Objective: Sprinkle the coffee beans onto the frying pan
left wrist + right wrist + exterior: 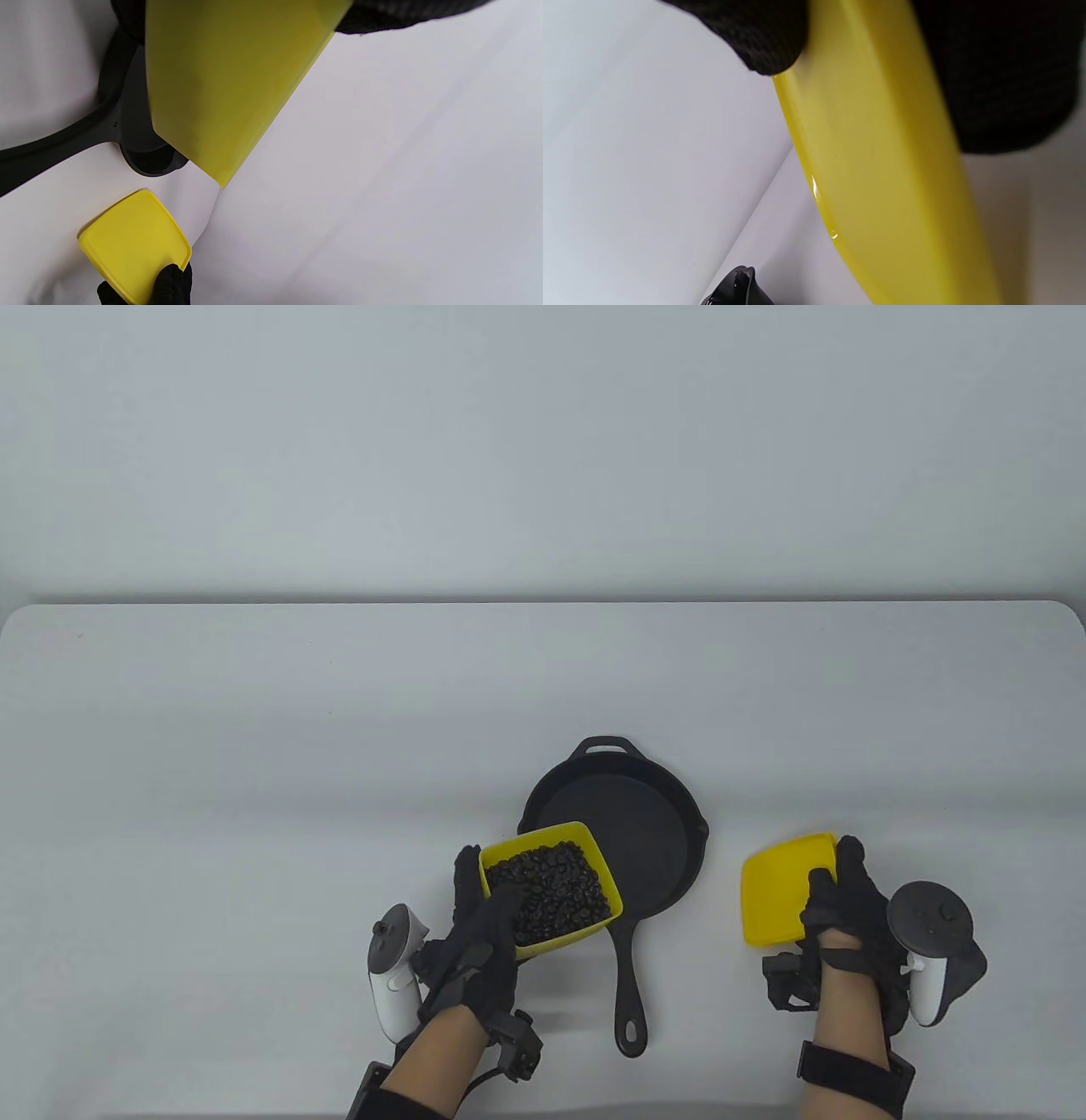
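Yellow plastic fills our view twice: a tub [551, 891] heaped with coffee beans [556, 891] in our left hand [479, 937], and a lid [785, 891] in our right hand [840, 903]. We grip the tub at its near-left side, fingers wrapped along the wall and the thumb lying over the rim among the beans. It sits lifted off the desk [254, 772], overlapping the near-left rim of the pan [632, 836]. From the left wrist view we see the tub's smooth underside [225, 89] tilted above the pan's handle [63, 135], with the lid [133, 245] beyond it.

We pinch the lid at its near-right corner, thumb on top and fingers behind its far edge. In the right wrist view the lid [886, 169] runs edge-on between the gloved fingers [1001, 76] and thumb [755, 38]; we cannot tell whether its far side touches the desk. It lies right of the pan, apart from it.

The black pan stands near the middle of the desk's front half, its long handle pointing toward us and a small loop handle on the far side. We see no beans inside it. A white tracker rides on the back of each hand.
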### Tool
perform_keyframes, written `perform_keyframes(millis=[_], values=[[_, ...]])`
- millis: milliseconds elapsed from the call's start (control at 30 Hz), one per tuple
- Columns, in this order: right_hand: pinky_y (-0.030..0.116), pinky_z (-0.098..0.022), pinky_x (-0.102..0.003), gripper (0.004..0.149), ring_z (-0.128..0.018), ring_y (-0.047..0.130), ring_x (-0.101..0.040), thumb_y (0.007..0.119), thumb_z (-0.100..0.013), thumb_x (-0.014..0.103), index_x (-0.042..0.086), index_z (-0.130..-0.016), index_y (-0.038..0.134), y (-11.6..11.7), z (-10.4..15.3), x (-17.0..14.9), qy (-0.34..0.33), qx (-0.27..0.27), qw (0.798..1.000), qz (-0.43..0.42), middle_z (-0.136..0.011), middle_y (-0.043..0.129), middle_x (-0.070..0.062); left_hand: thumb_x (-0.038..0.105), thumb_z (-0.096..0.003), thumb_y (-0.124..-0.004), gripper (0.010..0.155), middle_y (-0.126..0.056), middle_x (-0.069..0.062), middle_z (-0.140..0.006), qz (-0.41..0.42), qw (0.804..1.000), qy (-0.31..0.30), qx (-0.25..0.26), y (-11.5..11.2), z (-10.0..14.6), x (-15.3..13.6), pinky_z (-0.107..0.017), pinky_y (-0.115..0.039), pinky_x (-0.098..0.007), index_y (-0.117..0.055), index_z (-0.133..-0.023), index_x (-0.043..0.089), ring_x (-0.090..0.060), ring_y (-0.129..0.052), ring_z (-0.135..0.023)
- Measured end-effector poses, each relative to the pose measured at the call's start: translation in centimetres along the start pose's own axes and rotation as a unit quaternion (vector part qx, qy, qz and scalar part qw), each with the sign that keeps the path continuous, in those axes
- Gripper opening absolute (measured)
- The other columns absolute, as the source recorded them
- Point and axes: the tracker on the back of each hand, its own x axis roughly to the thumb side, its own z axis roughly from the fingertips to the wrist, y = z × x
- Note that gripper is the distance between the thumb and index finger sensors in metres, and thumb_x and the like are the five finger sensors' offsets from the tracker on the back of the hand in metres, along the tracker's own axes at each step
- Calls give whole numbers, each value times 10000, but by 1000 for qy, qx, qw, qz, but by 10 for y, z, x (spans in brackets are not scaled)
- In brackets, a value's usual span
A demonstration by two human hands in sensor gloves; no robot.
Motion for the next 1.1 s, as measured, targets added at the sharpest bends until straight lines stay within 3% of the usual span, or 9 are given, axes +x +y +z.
perform_keyframes(millis=[200,300,500,633,667,833,900,1000,1100], values=[[830,-357,-562,653,-622,925,-532,821,-511,286,-66,-1017,605,9,-1,2,-23,-18,975,219,-883,725,-359,504,-606,-621,763,-302,-187,-1036,-6,1000,1,5,1,0,-1,-676,-697,-453,18,-1018,428,-420,-640,-924],[782,-403,-602,689,-681,851,-579,823,-515,332,-73,-1021,591,14,5,21,-77,-42,962,260,-919,655,-382,504,-607,-621,765,-301,-189,-1036,-5,1000,2,5,0,0,-1,-678,-695,-454,18,-1019,426,-421,-639,-925],[882,-437,-427,722,-749,889,-479,850,-504,417,2,-1037,594,35,62,103,-359,-79,908,201,-978,637,-314,510,-607,-619,763,-299,-186,-1037,-7,1000,-1,10,-1,-1,-2,-681,-693,-454,19,-1018,429,-418,-635,-929],[927,-451,-311,764,-840,851,-447,899,-485,409,78,-1068,535,63,99,145,-498,34,861,97,-1068,516,-259,517,-608,-619,761,-302,-185,-1038,-13,1000,-4,4,-3,-1,-2,-683,-693,-453,15,-1020,432,-417,-634,-932],[918,-462,-328,774,-835,846,-465,910,-485,398,77,-1072,520,75,108,158,-509,110,851,66,-1074,503,-258,519,-607,-621,761,-304,-186,-1038,-16,1000,-7,3,-3,-1,-1,-683,-693,-454,12,-1022,430,-416,-633,-934],[899,-448,-381,714,-800,843,-494,913,-495,414,63,-1038,609,116,108,190,-414,310,844,139,-1031,604,-264,536,-605,-618,759,-309,-181,-1042,-20,1000,-22,7,-1,-1,2,-683,-700,-453,5,-1026,436,-412,-637,-937],[882,-450,-370,735,-790,829,-521,917,-492,418,48,-1043,602,130,103,198,-359,333,851,192,-1030,592,-284,533,-606,-625,756,-310,-180,-1042,-24,999,-30,9,1,-1,3,-682,-699,-462,-6,-1030,441,-417,-637,-932],[859,-428,-403,854,-811,753,-540,924,-484,448,15,-1089,504,158,93,204,-289,420,829,228,-1051,497,-327,530,-608,-636,755,-322,-188,-1039,-52,998,-46,10,1,-2,5,-667,-715,-475,-26,-1042,437,-432,-641,-921],[866,-380,-383,892,-768,725,-563,956,-453,452,46,-1098,492,182,93,208,-288,429,817,256,-1049,423,-335,534,-608,-638,756,-308,-194,-1031,-33,998,-42,16,3,-2,3,-663,-718,-481,-26,-1039,434,-440,-635,-913]])
